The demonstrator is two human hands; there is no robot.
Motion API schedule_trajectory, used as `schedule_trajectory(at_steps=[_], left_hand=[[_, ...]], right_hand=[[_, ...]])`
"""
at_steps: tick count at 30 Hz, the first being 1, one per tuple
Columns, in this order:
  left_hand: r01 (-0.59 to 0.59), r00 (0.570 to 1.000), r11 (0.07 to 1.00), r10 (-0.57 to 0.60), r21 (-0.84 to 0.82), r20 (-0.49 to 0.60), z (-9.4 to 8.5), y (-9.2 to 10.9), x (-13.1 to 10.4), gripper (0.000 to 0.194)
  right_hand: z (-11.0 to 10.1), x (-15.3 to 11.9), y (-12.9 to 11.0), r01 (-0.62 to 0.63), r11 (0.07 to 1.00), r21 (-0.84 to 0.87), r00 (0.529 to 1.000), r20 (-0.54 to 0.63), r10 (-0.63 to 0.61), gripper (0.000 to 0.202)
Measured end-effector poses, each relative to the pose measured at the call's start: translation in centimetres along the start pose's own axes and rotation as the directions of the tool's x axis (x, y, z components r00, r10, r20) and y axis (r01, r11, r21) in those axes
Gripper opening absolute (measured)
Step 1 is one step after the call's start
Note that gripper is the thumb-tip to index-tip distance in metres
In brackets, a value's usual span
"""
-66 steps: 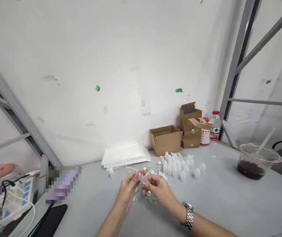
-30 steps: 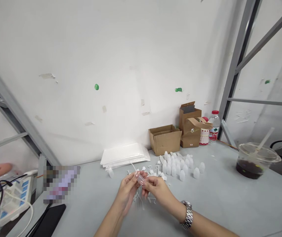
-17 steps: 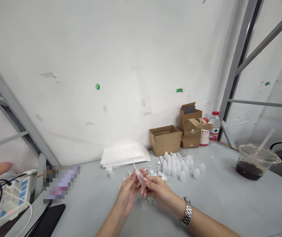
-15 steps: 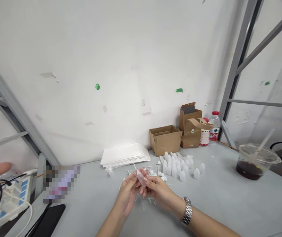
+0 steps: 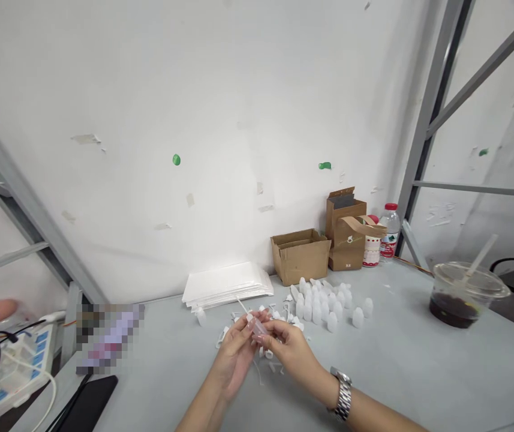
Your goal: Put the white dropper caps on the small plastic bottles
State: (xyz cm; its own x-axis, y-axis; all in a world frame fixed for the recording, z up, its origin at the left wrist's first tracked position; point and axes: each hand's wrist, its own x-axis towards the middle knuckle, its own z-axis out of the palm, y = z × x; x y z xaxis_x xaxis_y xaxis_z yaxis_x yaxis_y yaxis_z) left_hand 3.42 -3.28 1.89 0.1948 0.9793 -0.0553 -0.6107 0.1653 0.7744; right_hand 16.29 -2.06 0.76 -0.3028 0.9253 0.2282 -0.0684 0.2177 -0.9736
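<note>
Both hands meet low in the middle of the head view, around a small translucent plastic bottle-like piece [image 5: 258,327]. A thin white stem [image 5: 242,305] points up and left from it. My left hand [image 5: 237,348] pinches its upper end between thumb and fingers. At the lower end, my right hand [image 5: 286,345] is closed on the same piece. Small white plastic parts [image 5: 276,367] and strips lie scattered under and around the hands, partly hidden by them. Just beyond, to the right, stands a cluster of several white egg-shaped plastic pieces [image 5: 316,309].
A stack of white sheets [image 5: 225,285] and a cardboard box [image 5: 300,258] sit along the wall. Right of them are a brown paper bag [image 5: 346,240] and a water bottle [image 5: 390,231]. A drink cup [image 5: 459,303] stands far right; a black phone-like slab [image 5: 88,405] and power strip [image 5: 32,360] lie left.
The held piece has tilted further, its stem leaning more to the left. My right hand's fingers have shifted and curled around the lower end. The view has moved slightly.
</note>
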Motion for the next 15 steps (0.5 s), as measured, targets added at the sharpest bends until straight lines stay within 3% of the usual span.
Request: schedule_trajectory(at_steps=[6,10,15], left_hand=[[-0.009,1.000,0.999,0.010,0.054,-0.008,-0.1,0.1,0.1,0.027],[-0.004,0.999,0.999,0.005,0.032,-0.042,0.1,0.0,0.1,0.030],[0.045,0.998,0.997,-0.048,-0.068,-0.039,0.0,-0.3,0.0,0.026]], right_hand=[[-0.1,-0.2,-0.1,0.052,0.988,-0.142,0.998,-0.012,-0.054,0.024],[-0.2,-0.4,0.6,0.159,0.925,-0.344,0.981,-0.052,-0.188,0.020],[-0.2,-0.5,1.7,0.299,0.838,-0.457,0.937,-0.026,-0.349,0.015]])
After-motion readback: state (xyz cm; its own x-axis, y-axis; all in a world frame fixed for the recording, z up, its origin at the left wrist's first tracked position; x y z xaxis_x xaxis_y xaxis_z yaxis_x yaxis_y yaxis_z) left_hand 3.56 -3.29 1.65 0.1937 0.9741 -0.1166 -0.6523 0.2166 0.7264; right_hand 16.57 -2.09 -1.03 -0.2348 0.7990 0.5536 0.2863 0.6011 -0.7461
